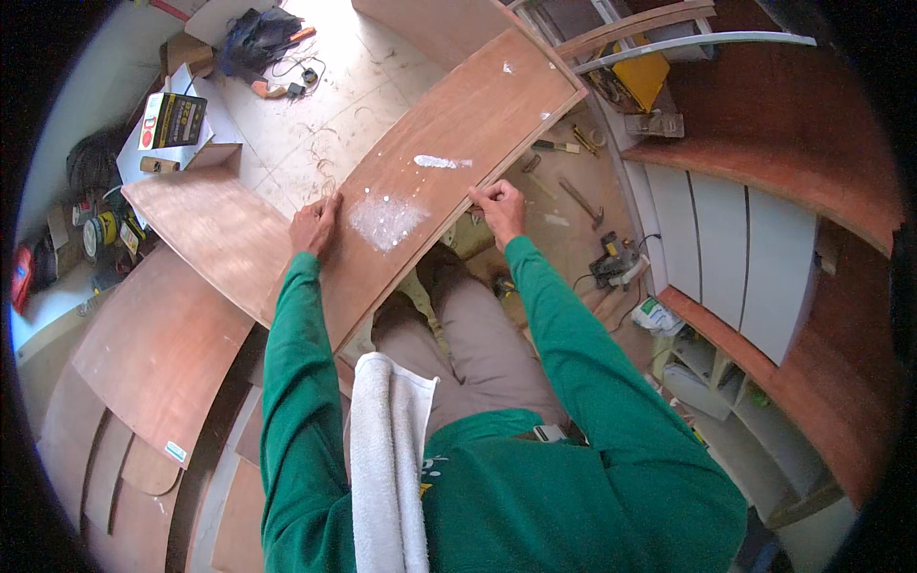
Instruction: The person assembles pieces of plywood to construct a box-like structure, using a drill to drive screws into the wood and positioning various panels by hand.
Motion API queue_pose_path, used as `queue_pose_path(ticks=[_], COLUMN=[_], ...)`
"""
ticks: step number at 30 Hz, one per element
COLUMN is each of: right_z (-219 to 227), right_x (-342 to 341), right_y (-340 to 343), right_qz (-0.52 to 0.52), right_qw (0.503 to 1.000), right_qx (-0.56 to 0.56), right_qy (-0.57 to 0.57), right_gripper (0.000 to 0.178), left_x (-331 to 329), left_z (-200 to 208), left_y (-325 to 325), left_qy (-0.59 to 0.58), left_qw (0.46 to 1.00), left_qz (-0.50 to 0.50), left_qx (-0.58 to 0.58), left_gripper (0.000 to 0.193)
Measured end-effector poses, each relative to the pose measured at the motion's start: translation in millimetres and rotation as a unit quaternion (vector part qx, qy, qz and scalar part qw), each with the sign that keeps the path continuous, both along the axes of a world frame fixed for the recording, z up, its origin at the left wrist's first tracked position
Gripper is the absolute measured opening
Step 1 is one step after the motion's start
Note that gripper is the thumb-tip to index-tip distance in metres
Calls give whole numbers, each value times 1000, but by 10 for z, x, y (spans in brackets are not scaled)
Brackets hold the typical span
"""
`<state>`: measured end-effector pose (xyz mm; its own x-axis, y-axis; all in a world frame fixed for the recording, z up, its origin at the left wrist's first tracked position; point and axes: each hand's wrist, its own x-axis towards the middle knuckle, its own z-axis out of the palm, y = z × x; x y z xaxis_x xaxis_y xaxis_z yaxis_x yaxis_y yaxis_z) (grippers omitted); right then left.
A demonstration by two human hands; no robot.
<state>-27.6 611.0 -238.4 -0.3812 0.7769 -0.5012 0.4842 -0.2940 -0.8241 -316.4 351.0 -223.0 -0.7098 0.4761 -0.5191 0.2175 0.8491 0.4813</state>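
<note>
A long reddish-brown wooden panel (pixel 382 277) slants across in front of me, from my lap up toward the far right. White patches and specks mark its face, and a thin lip runs along its right edge. At its left edge my left hand (pixel 315 227) is closed, with the fingers bent over the wood. My right hand (pixel 499 206) pinches at the right edge with thumb and fingers together; any small thing between the fingertips is hidden. A white towel (pixel 382 458) hangs down my front.
Another wooden panel (pixel 205 224) adjoins on the left, above stacked boards (pixel 158 353). On the floor to the right lie a hammer (pixel 583 201), a tape roll (pixel 597 138) and a power tool (pixel 616 263). A dark bag (pixel 258 40) lies far left; a white slatted panel (pixel 731 253) stands right.
</note>
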Motion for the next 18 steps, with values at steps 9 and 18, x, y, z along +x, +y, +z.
queue_pose_path(ticks=[9, 18], right_z=[149, -181], right_x=[125, -141], right_y=[451, 3287], right_qz=[55, 63], right_qw=[984, 971], right_qx=[153, 222], right_qy=[-74, -66], right_gripper=[33, 46], left_x=[26, 43], left_z=[-83, -84], left_y=[-38, 64], left_qy=[-23, -57], left_qw=[999, 997], left_qz=[10, 27], left_qx=[47, 52], left_gripper=[70, 69])
